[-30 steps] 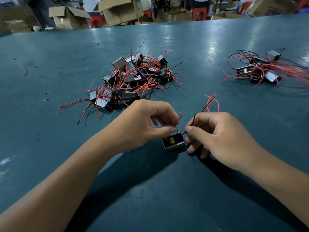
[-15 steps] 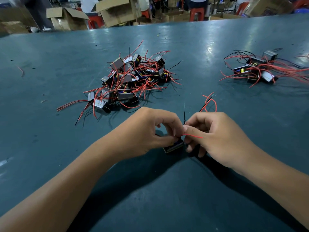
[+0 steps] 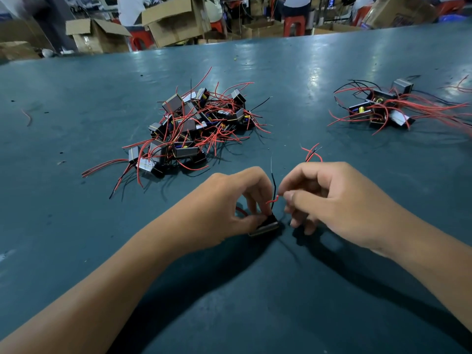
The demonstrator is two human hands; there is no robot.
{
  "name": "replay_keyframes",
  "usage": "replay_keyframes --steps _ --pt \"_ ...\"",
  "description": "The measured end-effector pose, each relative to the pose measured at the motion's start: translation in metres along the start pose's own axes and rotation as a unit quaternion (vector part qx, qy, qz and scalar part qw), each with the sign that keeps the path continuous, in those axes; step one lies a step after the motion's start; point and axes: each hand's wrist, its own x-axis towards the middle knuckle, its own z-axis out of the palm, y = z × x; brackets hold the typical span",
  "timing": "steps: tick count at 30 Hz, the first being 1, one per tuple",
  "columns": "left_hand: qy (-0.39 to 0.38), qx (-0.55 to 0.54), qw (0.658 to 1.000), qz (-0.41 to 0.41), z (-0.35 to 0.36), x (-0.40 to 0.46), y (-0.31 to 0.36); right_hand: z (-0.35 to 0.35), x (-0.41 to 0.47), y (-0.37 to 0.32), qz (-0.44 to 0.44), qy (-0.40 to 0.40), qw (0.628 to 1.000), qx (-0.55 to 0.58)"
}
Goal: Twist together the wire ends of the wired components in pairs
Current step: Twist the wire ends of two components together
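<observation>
Near the front edge of the dark teal table top [image 3: 76,251], the left hand [image 3: 229,203] pinches a small black boxy wired component [image 3: 265,226] against the surface. A thin black wire [image 3: 274,187] rises from it between the hands. The right hand [image 3: 332,200] – fingers curled – pinches the end of a short red wire [image 3: 272,200] beside it. A large heap of similar components with red leads [image 3: 194,126] lies mid-table; a smaller cluster [image 3: 380,108] sits towards the right edge.
</observation>
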Motion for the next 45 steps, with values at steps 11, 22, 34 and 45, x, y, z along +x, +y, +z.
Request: replay_keyframes --steps 11,22,34,45 --pt "0.028 0.055 0.998 0.005 0.004 -0.003 0.004 0.017 -0.004 0.0 -0.198 0.069 0.973 -0.094" --pt "0.0 0.115 0.993 -0.031 -0.003 0.0 -0.004 -0.023 0.004 0.002 -0.129 0.021 0.984 -0.117" --pt "0.126 0.087 0.986 0.062 0.009 0.008 0.001 -0.016 0.002 0.002 -0.178 0.035 0.957 -0.227" --pt "0.089 0.022 0.996 0.017 0.023 0.01 0.0 -0.058 0.012 -0.002 -0.139 0.14 0.974 -0.114"
